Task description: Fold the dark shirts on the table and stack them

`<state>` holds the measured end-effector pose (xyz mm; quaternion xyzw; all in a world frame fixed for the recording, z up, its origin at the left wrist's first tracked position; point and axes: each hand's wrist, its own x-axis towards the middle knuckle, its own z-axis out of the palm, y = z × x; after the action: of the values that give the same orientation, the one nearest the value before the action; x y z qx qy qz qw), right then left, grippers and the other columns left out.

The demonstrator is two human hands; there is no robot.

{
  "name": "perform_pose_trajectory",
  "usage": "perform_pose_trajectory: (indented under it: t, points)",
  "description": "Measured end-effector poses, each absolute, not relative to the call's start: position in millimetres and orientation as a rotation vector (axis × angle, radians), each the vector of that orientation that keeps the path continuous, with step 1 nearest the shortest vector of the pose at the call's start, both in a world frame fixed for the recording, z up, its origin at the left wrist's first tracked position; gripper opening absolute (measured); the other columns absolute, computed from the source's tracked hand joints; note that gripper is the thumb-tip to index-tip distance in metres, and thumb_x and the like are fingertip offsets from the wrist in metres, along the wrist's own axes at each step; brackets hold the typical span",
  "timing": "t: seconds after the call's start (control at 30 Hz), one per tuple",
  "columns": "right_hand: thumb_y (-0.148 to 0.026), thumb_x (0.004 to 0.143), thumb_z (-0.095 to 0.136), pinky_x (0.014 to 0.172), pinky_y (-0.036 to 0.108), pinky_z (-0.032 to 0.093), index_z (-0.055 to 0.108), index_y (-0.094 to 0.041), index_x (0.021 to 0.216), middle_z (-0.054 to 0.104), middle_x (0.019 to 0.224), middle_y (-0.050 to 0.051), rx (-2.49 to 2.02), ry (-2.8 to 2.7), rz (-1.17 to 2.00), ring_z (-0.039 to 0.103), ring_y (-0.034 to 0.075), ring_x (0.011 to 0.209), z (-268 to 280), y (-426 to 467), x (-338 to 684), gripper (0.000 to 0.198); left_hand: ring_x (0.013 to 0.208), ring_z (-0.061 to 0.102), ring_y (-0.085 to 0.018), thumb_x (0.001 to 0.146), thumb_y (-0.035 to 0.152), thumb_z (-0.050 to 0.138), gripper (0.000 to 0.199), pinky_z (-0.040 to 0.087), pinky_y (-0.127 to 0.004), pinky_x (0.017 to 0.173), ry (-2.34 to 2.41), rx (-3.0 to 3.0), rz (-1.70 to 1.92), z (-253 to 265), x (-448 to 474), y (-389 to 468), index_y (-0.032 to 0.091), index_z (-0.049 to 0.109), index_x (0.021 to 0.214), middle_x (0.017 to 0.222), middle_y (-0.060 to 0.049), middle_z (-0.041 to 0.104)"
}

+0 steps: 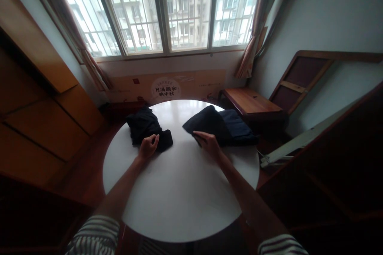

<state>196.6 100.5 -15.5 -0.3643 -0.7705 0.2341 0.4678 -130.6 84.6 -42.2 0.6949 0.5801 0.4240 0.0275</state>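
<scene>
My left hand (149, 146) is closed, thumb against curled fingers, at the near edge of a crumpled black garment (143, 123) on the left of the round white table. Whether cloth is between those fingers is hidden. On the table's right side lies a folded dark garment, its black part (209, 121) nearer the middle and a navy part (237, 123) farther right. My right hand (209, 143) grips the left end of this dark garment, fingers on top and thumb below; that end is tilted up off the table.
The round white table (182, 195) stands before a barred window (188, 12). Behind its right side is a low wooden bench (251, 101), with a wooden frame (299, 75) leaning by the wall. Orange-brown cabinets (50, 127) are at left. A printed cardboard panel (197, 83) stands under the window.
</scene>
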Motion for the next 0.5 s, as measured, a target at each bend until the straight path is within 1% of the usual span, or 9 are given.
perform_pose_trajectory:
  t: [0.07, 0.1, 0.13, 0.2, 0.27, 0.33, 0.4, 0.43, 0.5]
  points:
    - [-0.05, 0.088, 0.062, 0.074, 0.034, 0.058, 0.077, -0.019, 0.097, 0.077, 0.089, 0.008, -0.723, -2.05, 0.916, 0.073, 0.023, 0.08, -17, 89, 182, 0.036, 0.06, 0.05, -0.015, 0.099, 0.038, 0.04, 0.037, 0.041, -0.027, 0.068, 1.832, 2.117, 1.526, -35, -131, 79, 0.021, 0.049, 0.067, 0.062, 0.0, 0.052]
    - [-0.053, 0.087, 0.063, 0.066, 0.031, 0.057, 0.078, -0.018, 0.09, 0.077, 0.08, 0.006, -0.689, -2.075, 1.04, 0.072, 0.021, 0.071, -18, 85, 177, 0.038, 0.066, 0.054, -0.016, 0.099, 0.036, 0.039, 0.036, 0.043, -0.028, 0.072, 1.851, 2.107, 1.639, -30, -130, 75, 0.021, 0.052, 0.07, 0.067, -0.002, 0.056]
    - [-0.055, 0.087, 0.062, 0.059, 0.028, 0.054, 0.077, -0.018, 0.082, 0.075, 0.072, 0.006, -0.694, -2.053, 1.1, 0.069, 0.019, 0.063, -18, 82, 174, 0.041, 0.071, 0.056, -0.017, 0.1, 0.034, 0.038, 0.035, 0.045, -0.029, 0.076, 1.854, 2.11, 1.726, -26, -127, 71, 0.021, 0.054, 0.072, 0.071, -0.004, 0.058]
    - [-0.057, 0.089, 0.057, 0.05, 0.024, 0.048, 0.072, -0.017, 0.07, 0.07, 0.06, 0.004, -0.799, -1.917, 1.023, 0.064, 0.015, 0.051, -17, 81, 172, 0.047, 0.076, 0.059, -0.018, 0.1, 0.033, 0.04, 0.033, 0.047, -0.03, 0.079, 1.758, 2.194, 1.735, -19, -117, 62, 0.02, 0.058, 0.075, 0.076, -0.005, 0.06]
    - [-0.057, 0.091, 0.054, 0.046, 0.023, 0.043, 0.068, -0.018, 0.064, 0.064, 0.052, 0.002, -0.938, -1.749, 0.813, 0.058, 0.013, 0.044, -14, 85, 174, 0.049, 0.081, 0.061, -0.017, 0.1, 0.035, 0.046, 0.03, 0.049, -0.03, 0.081, 1.523, 2.35, 1.51, -15, -98, 53, 0.019, 0.064, 0.082, 0.083, -0.005, 0.063]
    - [-0.055, 0.091, 0.053, 0.046, 0.024, 0.041, 0.065, -0.019, 0.061, 0.06, 0.047, 0.001, -1.037, -1.621, 0.661, 0.054, 0.013, 0.041, -10, 90, 179, 0.048, 0.09, 0.063, -0.018, 0.094, 0.043, 0.059, 0.026, 0.051, -0.03, 0.084, 1.295, 2.49, 1.186, -16, -74, 47, 0.02, 0.07, 0.1, 0.096, -0.007, 0.066]
    - [-0.053, 0.091, 0.053, 0.047, 0.024, 0.041, 0.063, -0.019, 0.06, 0.057, 0.046, 0.0, -1.085, -1.534, 0.608, 0.052, 0.013, 0.041, -8, 93, 183, 0.047, 0.096, 0.064, -0.021, 0.086, 0.05, 0.069, 0.039, 0.052, -0.033, 0.086, 1.182, 2.575, 0.93, -20, -51, 46, 0.021, 0.07, 0.113, 0.107, -0.008, 0.065]
    - [-0.052, 0.091, 0.052, 0.048, 0.024, 0.04, 0.062, -0.019, 0.06, 0.057, 0.046, 0.0, -1.096, -1.51, 0.599, 0.052, 0.013, 0.041, -7, 94, 184, 0.047, 0.093, 0.064, -0.021, 0.085, 0.052, 0.069, 0.042, 0.053, -0.033, 0.084, 1.166, 2.589, 0.847, -22, -41, 46, 0.021, 0.071, 0.114, 0.107, -0.009, 0.065]
    - [-0.051, 0.092, 0.051, 0.048, 0.025, 0.039, 0.061, -0.019, 0.06, 0.055, 0.046, -0.001, -1.105, -1.495, 0.585, 0.051, 0.013, 0.041, -7, 94, 185, 0.046, 0.08, 0.063, -0.017, 0.09, 0.05, 0.062, 0.036, 0.052, -0.03, 0.075, 1.151, 2.563, 0.752, -27, -28, 50, 0.021, 0.075, 0.106, 0.099, -0.008, 0.065]
